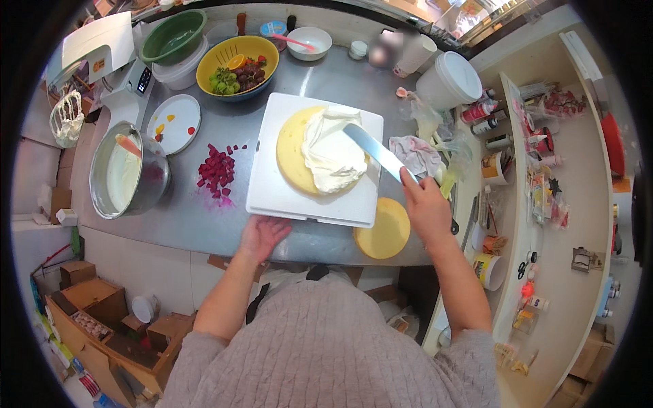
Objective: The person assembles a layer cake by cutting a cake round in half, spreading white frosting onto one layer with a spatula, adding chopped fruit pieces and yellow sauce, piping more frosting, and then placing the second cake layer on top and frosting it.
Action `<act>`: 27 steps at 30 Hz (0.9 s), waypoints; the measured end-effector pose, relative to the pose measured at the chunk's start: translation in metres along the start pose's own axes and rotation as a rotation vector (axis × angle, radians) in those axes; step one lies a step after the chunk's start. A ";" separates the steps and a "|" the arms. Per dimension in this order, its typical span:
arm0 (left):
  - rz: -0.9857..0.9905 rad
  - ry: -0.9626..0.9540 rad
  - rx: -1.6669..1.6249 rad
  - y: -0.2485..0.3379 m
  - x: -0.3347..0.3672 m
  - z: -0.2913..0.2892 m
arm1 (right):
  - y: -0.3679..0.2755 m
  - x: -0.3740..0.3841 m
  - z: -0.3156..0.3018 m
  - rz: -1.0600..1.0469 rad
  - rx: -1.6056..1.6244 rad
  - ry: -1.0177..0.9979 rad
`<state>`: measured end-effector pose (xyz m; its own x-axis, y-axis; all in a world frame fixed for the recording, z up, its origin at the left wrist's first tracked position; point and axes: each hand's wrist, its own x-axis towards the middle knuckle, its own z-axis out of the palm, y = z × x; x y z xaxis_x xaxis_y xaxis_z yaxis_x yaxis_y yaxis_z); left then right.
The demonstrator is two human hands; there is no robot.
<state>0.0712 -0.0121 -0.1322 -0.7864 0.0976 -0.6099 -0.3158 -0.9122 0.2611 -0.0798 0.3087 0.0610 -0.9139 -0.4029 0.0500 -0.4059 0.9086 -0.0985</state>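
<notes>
A round yellow sponge cake layer (291, 151) sits on a square white board (265, 187), with a thick heap of white cream (332, 153) over its right part. My right hand (427, 207) is closed round the handle of an icing spatula (381, 154). The blade's far end lies on the cream. At the board's near left corner is my left hand (264, 236), its fingers stretched out by the edge and holding nothing. Another sponge layer (382, 231) lies on the metal table, close to my right hand and partly under the board's corner.
Diced dark-red fruit (218, 170) lies left of the board. Further left stand a steel mixing bowl (153, 173) of cream and a white plate (173, 122). A yellow fruit bowl (211, 58) is behind. A crumpled cloth (415, 155) and a white bucket (449, 78) line the right.
</notes>
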 end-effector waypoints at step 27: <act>-0.073 0.043 -0.038 -0.007 0.003 0.013 | -0.029 -0.042 0.036 -0.028 0.438 -0.023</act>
<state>0.0637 -0.0005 -0.1257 -0.7383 0.1480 -0.6580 -0.3504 -0.9178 0.1866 -0.0299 0.2946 0.0256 -0.9003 -0.4336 0.0371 -0.3903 0.7667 -0.5097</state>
